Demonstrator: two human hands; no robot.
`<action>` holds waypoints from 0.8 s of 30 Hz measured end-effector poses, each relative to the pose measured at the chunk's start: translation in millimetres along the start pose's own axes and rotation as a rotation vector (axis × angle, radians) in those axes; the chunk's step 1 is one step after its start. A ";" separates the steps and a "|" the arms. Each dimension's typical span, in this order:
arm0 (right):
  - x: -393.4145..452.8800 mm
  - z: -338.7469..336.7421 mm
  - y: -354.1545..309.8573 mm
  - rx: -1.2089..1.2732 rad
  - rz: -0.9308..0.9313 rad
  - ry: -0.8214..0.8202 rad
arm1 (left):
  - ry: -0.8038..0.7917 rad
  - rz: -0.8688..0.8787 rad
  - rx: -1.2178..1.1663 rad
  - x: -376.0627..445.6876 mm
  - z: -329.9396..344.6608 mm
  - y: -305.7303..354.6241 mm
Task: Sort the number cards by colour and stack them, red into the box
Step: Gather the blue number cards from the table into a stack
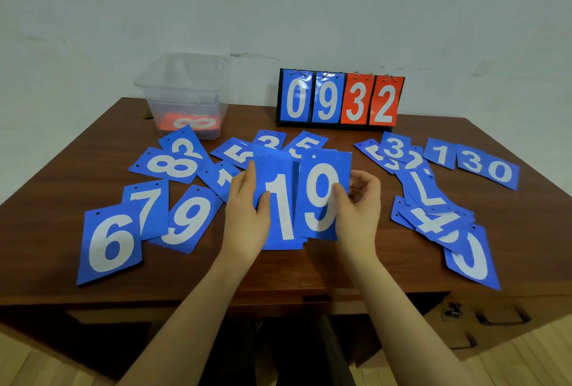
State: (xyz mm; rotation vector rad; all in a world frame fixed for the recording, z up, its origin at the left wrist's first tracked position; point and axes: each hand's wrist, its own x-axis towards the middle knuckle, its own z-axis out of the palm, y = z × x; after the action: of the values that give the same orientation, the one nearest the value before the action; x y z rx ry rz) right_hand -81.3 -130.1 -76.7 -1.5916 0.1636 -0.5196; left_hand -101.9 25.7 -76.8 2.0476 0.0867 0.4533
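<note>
My left hand (247,209) grips a stack of blue cards whose top card shows a 1 (280,200), held upright above the table's middle. My right hand (360,206) pinches a blue 9 card (322,197), which overlaps the stack's right side. Several blue number cards lie scattered on the brown table (340,268): a 6 (110,243), a 7 (147,203), a 9 (188,220) and two 8s (171,164) on the left, others on the right (439,218). The clear plastic box (185,91) at the back left holds a red 8 card (192,124).
A flip scoreboard (340,99) stands at the back centre and shows blue 0 and 9, red 3 and 2. A white wall rises behind the table. The table's front edge has drawers with a handle (501,317) at the right. Wooden floor shows below.
</note>
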 end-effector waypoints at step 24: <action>31.1 54.3 45.1 -0.967 0.064 -0.304 | 0.246 0.042 0.031 18.7 -26.2 -53.1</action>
State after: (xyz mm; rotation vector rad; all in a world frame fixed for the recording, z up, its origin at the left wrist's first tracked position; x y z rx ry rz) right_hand -21.7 -98.1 -113.8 -2.5720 0.2541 -0.1191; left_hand -87.1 78.7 -105.7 2.0184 0.1997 0.7332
